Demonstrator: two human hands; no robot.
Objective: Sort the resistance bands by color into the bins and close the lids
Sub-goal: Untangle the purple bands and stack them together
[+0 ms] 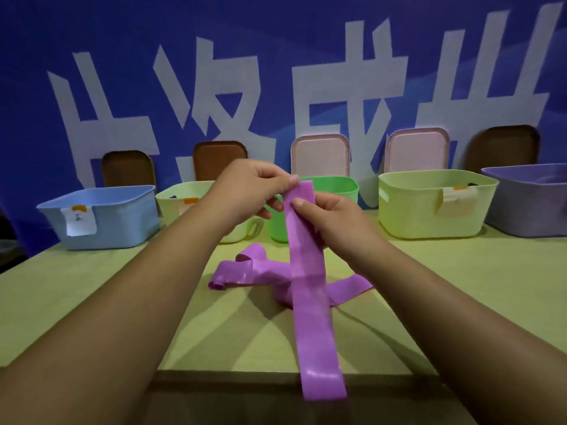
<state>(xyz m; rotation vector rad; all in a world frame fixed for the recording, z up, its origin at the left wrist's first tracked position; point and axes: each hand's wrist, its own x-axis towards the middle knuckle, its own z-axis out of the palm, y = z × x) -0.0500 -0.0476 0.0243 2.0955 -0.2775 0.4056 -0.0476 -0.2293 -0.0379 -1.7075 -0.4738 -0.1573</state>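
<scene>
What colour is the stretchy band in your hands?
Purple. The long flat stretchy band shows best in the head view.

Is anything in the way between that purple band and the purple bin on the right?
Nothing visible. The left hand and right hand hold the purple band up; the purple bin is open, its brown lid leaning behind.

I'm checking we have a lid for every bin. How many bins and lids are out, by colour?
Blue bin: 1
Pale yellow-green bins: 2
Green bin: 1
Purple bin: 1
Brown lids: 3
Pink lids: 2
Total: 5 bins, 5 lids
</scene>
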